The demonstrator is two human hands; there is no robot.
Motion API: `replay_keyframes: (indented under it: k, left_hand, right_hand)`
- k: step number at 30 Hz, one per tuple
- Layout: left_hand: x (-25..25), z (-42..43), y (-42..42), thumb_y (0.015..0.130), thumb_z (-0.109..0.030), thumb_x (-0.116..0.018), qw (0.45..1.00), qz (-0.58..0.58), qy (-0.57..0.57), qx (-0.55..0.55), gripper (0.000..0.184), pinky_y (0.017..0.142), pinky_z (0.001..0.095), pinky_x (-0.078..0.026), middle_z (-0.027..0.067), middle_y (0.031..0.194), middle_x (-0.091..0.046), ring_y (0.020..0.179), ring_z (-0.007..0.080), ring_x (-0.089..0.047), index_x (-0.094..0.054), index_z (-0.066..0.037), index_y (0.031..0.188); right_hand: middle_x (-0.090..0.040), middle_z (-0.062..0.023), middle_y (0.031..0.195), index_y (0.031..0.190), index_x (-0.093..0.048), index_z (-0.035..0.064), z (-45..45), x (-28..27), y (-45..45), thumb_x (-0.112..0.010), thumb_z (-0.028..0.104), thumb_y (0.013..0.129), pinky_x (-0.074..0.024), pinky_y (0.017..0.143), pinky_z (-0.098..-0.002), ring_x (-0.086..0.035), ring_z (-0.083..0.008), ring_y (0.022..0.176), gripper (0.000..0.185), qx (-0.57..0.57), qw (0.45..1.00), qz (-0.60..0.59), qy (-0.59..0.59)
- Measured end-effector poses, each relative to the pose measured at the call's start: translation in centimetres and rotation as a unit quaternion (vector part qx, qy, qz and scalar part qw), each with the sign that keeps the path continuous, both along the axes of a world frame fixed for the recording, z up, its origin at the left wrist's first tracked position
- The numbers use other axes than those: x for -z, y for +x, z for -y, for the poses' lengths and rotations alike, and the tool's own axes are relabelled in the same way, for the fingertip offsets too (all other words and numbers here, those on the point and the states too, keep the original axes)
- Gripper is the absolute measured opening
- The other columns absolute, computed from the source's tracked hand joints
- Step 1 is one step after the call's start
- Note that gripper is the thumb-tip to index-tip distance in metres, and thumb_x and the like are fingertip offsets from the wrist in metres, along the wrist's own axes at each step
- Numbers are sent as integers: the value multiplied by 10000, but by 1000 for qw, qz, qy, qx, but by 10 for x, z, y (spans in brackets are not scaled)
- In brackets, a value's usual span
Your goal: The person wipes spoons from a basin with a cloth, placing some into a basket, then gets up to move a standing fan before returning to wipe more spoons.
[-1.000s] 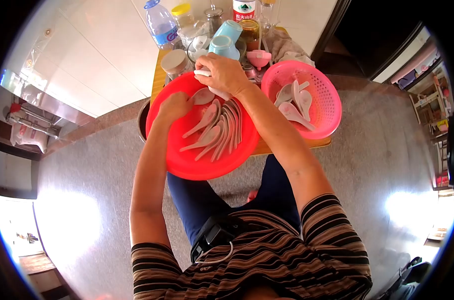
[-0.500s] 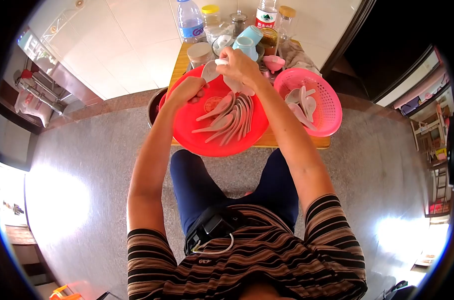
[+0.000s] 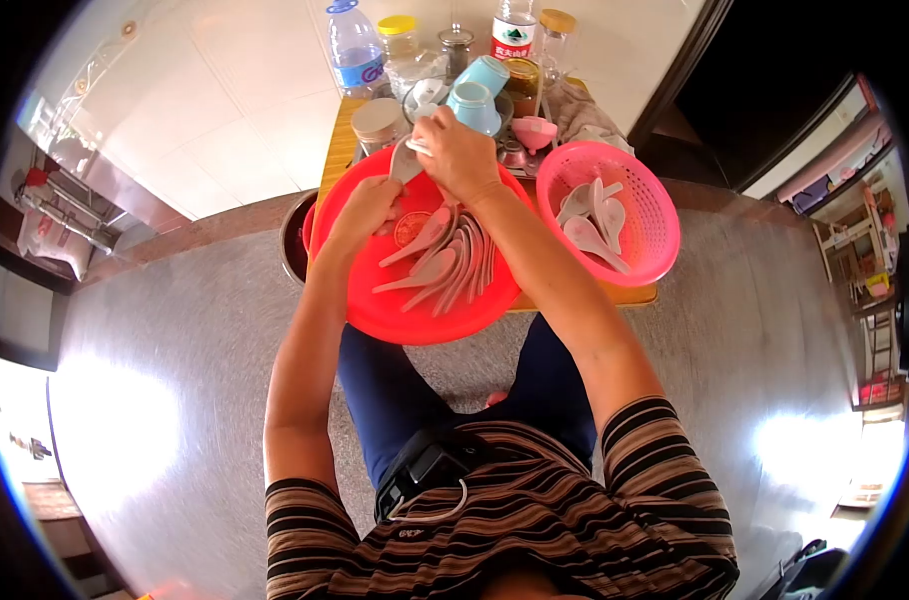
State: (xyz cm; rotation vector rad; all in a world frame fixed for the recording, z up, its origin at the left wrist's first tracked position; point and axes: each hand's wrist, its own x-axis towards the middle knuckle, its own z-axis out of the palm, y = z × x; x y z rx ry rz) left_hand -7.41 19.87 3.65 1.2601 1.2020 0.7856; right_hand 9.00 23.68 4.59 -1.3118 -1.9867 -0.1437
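Observation:
A white soup spoon (image 3: pixel 404 163) is held up over the far left part of a red plastic basin (image 3: pixel 395 322). My left hand (image 3: pixel 371 206) is closed on its lower end. At its upper end my right hand (image 3: pixel 461 155) is closed, with a bit of white showing at the fingers; whether this is the spoon's handle or something else I cannot tell. Below my hands, several white soup spoons (image 3: pixel 440 270) lie nested in a fanned row in the basin. To the right, more soup spoons (image 3: pixel 603 225) lie loosely in a pink colander (image 3: pixel 659 220).
The wooden table (image 3: pixel 341 150) carries blue cups (image 3: pixel 472 105), a lidded jar (image 3: pixel 377 122), a water bottle (image 3: pixel 356 50), a red-labelled bottle (image 3: pixel 514 35) and a pink funnel-like piece (image 3: pixel 534 132) behind the basin. A dark pot (image 3: pixel 295 236) shows at the basin's left. A tiled wall stands behind.
Both hands and the spoon appear slightly further left, and my right hand has turned a little around the spoon's upper end. The view has shifted; the basin appears lower.

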Motion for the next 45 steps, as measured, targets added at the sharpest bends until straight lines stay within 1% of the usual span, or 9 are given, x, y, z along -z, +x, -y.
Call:
replay_keyframes:
  k: [3,7,30,33,35,38,41,43,45]
  left_hand:
    - [1,-1,-2,939,-200,-419,1000,9,9,-20,216,375,235,-245,-34,570,-391,443,65,-329,-542,-49,848]
    - [2,-2,-4,945,-207,-413,998,22,45,-45,218,370,243,-249,-32,567,-388,439,68,-328,-532,-53,848]
    - [13,-17,-6,892,-193,-427,989,-113,71,-72,258,370,287,-321,32,546,-476,388,129,-429,-574,15,851]
    - [16,-17,-13,879,-193,-436,985,-129,89,-77,256,377,288,-331,45,554,-494,398,135,-443,-576,21,855]
    - [14,-17,-12,872,-193,-440,983,-132,101,-78,257,381,288,-337,52,559,-504,403,138,-450,-576,25,860]
    - [11,-18,-13,861,-196,-449,981,-130,110,-97,261,382,287,-344,63,566,-513,407,142,-454,-576,33,867]
    - [12,-21,-15,859,-197,-453,980,-125,130,-84,261,375,288,-342,61,564,-513,411,136,-461,-580,31,870]
    - [7,-14,-9,858,-195,-455,978,-127,118,-117,254,369,285,-341,52,554,-504,403,130,-454,-580,26,866]
    - [6,-14,-7,860,-198,-455,979,-122,114,-114,253,368,283,-340,49,552,-498,398,126,-447,-579,23,864]
  right_hand:
    - [-555,-34,902,869,-602,156,3,7,0,-649,265,803,-508,692,-402,-625,-270,836,136,-107,993,41,36]
    - [-573,-33,970,902,-598,157,11,6,-1,-644,287,806,-499,721,-393,-627,-261,872,168,-199,971,-60,-121]
    - [-577,-28,983,1017,-580,190,-20,15,6,-702,274,755,-533,662,-408,-646,-253,852,301,-170,979,106,-24]
    - [-592,-39,1040,992,-590,158,-5,1,16,-702,280,753,-528,696,-411,-649,-262,863,291,-126,987,90,-41]
    - [-607,-43,1001,1034,-605,190,42,-27,28,-661,239,783,-514,655,-379,-647,-232,796,262,-167,983,-74,17]
    - [-608,-68,888,1002,-595,83,119,-35,74,-607,205,836,-489,626,-317,-611,-177,722,206,-234,919,-313,-55]
    - [-577,-50,795,955,-567,34,186,39,106,-581,146,887,-456,572,-249,-544,-112,674,132,-302,706,-589,-254]
    - [-566,-30,760,854,-581,55,215,113,102,-604,236,913,-419,489,-209,-518,-77,575,192,-126,639,-631,-422]
    - [-535,-3,651,758,-585,100,224,145,107,-582,428,920,-354,402,-193,-466,-79,459,365,-210,608,-609,-464]
